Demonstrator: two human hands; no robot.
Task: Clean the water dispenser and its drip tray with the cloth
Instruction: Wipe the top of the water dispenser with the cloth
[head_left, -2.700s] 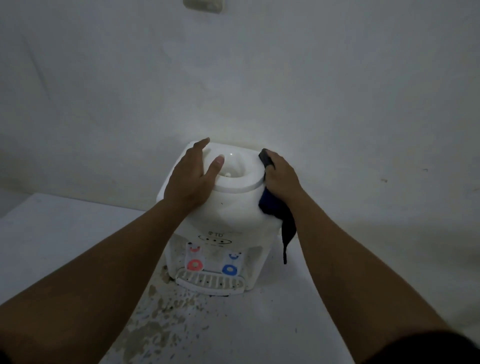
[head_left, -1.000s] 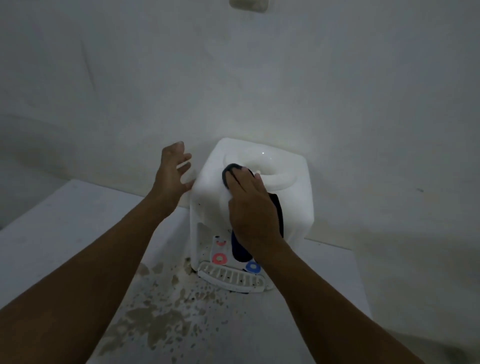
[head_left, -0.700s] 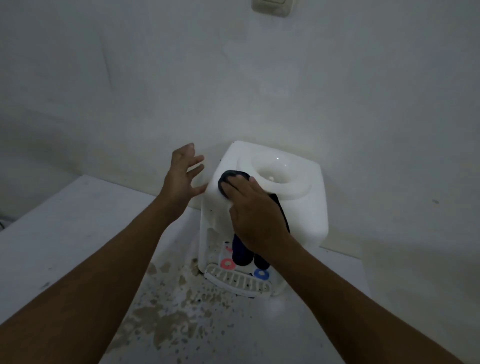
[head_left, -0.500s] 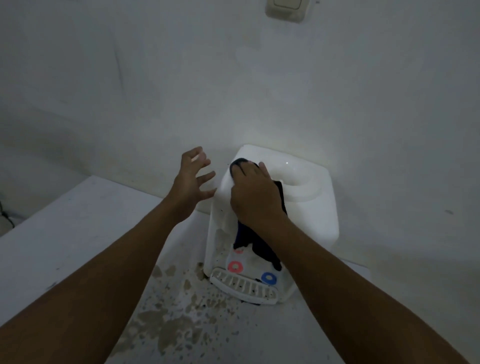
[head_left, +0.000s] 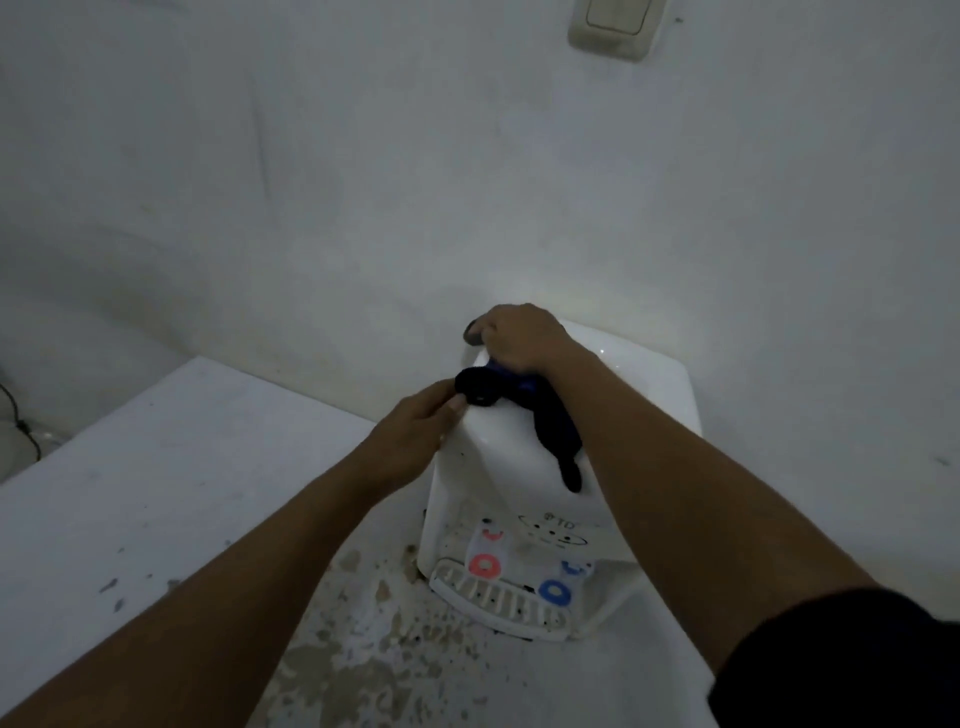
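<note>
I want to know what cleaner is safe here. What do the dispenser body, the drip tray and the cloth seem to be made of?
Water dispenser: looks like white moulded plastic, smooth and slightly glossy, with rounded edges and a highlight on top. Drip tray: apparently the same white plastic, a slotted grille. Cloth: soft dark blue fabric, matte; it bunches and hangs limp. The weave is too dim to tell.

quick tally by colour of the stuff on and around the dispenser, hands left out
White: 3, the boxy plastic water dispenser, its slotted drip tray, the wall switch plate
Dark blue: 1, the crumpled cloth
Red: 1, the ring tap
Blue: 1, the ring tap
Total: 6
</note>
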